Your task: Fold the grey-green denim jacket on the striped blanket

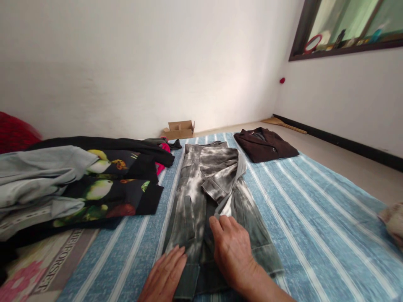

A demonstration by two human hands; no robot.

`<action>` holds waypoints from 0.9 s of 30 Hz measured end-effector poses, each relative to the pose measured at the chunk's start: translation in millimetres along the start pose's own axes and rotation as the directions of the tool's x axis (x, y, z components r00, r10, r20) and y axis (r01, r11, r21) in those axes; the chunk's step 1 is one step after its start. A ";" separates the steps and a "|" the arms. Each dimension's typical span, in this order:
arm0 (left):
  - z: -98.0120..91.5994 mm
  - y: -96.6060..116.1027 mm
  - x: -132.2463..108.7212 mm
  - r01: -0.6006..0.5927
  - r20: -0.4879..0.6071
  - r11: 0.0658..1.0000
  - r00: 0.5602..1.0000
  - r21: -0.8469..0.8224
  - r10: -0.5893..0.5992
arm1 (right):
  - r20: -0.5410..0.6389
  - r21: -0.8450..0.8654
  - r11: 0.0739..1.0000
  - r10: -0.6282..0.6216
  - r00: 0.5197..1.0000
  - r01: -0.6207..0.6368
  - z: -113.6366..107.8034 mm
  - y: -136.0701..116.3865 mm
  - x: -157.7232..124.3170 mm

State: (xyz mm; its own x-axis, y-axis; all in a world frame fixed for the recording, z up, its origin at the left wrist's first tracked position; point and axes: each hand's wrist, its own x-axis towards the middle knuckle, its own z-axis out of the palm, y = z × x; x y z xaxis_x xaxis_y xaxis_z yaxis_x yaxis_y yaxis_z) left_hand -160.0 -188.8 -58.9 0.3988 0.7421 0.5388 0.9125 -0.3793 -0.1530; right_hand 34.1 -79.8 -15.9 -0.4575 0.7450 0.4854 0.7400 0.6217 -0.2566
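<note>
A grey washed denim jacket (208,188) lies lengthwise on the blue striped bedsheet (315,209), with one sleeve folded across its chest. My left hand (166,272) lies flat with fingers together on the jacket's lower left edge. My right hand (233,251) rests on the jacket's middle, its fingertips at the folded sleeve's cuff; whether they pinch the fabric I cannot make out.
A pile of clothes (72,184) with a fruit-print black garment sits at left. A folded dark brown jacket (264,144) lies at the sheet's far end. A small cardboard box (180,129) stands by the wall. A window ledge (346,37) holds small items.
</note>
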 end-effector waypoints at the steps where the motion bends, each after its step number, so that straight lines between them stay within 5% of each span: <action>1: -1.1 2.5 -0.4 0.018 0.015 1.000 1.000 0.002 -0.018 | -0.002 -0.003 1.000 0.004 1.000 -0.004 -1.3 2.0 -1.8; 12: -5.9 18.6 0.2 0.122 0.002 0.992 0.993 -0.031 -0.122 | 0.052 0.027 0.997 0.076 0.996 -0.077 -9.9 26.2 -22.3; 27: -10.9 23.5 4.4 0.089 0.050 0.996 0.995 0.003 -0.089 | 0.171 0.083 0.964 0.237 0.956 -0.253 -17.8 52.9 -33.0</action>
State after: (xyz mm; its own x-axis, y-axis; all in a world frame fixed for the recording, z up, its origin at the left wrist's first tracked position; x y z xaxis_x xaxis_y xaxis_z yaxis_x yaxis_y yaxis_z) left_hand -137.8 -200.5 -51.1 0.3197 0.7995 0.5085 0.9447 -0.3100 -0.1065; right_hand 97.1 -75.8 -30.6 -0.3468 0.9010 0.2605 0.7885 0.4305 -0.4392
